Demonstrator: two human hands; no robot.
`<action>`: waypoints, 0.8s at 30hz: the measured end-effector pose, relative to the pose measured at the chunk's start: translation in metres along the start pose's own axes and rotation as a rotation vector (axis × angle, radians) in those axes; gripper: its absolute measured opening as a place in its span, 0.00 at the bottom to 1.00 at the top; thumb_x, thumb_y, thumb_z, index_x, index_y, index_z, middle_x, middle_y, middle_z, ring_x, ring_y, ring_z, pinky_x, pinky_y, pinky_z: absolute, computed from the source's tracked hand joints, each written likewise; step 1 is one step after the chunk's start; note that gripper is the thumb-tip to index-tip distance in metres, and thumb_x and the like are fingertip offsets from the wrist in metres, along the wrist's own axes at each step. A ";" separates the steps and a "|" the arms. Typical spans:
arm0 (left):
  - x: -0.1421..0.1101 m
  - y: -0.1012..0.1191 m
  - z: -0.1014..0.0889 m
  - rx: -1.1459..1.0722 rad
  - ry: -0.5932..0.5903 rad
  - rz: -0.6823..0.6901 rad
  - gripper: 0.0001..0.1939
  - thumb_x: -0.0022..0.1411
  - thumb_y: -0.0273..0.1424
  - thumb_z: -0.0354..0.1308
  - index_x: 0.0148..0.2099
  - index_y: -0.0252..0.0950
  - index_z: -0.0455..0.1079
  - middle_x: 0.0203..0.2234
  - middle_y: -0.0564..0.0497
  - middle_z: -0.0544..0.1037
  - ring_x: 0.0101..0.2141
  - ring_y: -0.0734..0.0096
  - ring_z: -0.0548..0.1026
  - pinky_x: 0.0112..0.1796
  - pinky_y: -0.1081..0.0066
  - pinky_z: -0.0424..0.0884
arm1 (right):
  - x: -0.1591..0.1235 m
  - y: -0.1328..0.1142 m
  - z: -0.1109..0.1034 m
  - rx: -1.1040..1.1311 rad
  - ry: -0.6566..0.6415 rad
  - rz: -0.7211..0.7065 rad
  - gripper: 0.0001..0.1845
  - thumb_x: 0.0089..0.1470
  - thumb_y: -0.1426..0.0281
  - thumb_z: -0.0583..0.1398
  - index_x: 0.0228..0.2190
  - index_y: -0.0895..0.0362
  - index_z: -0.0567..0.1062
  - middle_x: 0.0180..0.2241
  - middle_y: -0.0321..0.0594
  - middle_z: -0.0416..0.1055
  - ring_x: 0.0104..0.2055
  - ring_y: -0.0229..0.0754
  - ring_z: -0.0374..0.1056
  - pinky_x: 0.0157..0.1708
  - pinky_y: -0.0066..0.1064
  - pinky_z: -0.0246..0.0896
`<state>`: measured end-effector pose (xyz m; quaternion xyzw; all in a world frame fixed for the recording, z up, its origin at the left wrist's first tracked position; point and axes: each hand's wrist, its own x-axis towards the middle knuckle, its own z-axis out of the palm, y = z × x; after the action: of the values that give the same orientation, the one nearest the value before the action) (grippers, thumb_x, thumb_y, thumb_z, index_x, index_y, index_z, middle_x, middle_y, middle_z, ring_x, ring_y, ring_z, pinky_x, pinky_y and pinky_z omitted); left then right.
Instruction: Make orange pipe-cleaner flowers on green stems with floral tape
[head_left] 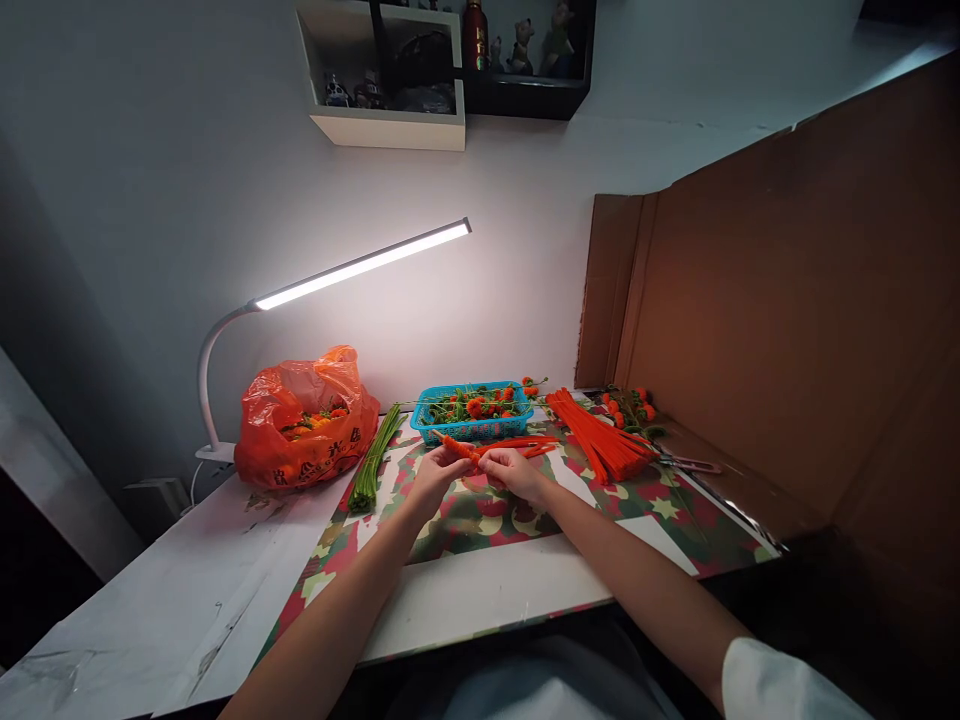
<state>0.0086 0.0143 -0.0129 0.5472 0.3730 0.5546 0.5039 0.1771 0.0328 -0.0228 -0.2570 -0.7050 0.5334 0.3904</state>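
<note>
Both hands meet over the camouflage-patterned mat (480,525). My left hand (436,474) is closed on a thin piece wound in orange chenille stem (457,447), its pale tip pointing up and left. Right beside it, my right hand (513,472) pinches the same orange piece near its lower end; the fingers partly hide the grip. Loose orange chenille stems (534,442) lie just behind my right hand. Farther right is a thick bundle of orange chenille stems (600,435). A bundle of green chenille stems (375,460) lies left of my left hand.
A blue basket (431,434) of orange flowers stands behind the hands. At left are an orange plastic bag (300,465) and a lit desk lamp (364,264). Scissors (690,464) and more orange flowers (634,405) lie near a tall cardboard panel (787,300) on the right.
</note>
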 end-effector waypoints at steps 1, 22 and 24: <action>0.000 0.000 0.000 -0.003 0.004 0.002 0.21 0.40 0.36 0.68 0.38 0.32 0.73 0.27 0.48 0.79 0.27 0.66 0.76 0.34 0.67 0.71 | 0.000 -0.001 0.000 0.001 0.001 -0.002 0.22 0.48 0.51 0.57 0.22 0.58 0.65 0.15 0.28 0.55 0.17 0.30 0.48 0.18 0.24 0.42; -0.002 0.001 0.003 -0.033 0.059 0.009 0.15 0.39 0.33 0.68 0.32 0.33 0.74 0.23 0.51 0.78 0.24 0.72 0.73 0.30 0.72 0.69 | -0.003 0.000 0.009 -0.006 0.072 -0.038 0.22 0.49 0.52 0.57 0.21 0.58 0.65 0.15 0.28 0.55 0.18 0.30 0.47 0.18 0.25 0.40; -0.002 0.000 0.003 -0.036 0.065 0.011 0.14 0.39 0.32 0.68 0.30 0.33 0.74 0.23 0.51 0.77 0.23 0.72 0.73 0.30 0.72 0.69 | -0.003 0.001 0.010 -0.024 0.090 -0.041 0.21 0.49 0.52 0.57 0.21 0.58 0.65 0.16 0.28 0.55 0.18 0.30 0.48 0.18 0.25 0.41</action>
<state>0.0110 0.0124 -0.0133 0.5218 0.3763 0.5813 0.4982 0.1704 0.0255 -0.0255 -0.2707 -0.6984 0.5046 0.4294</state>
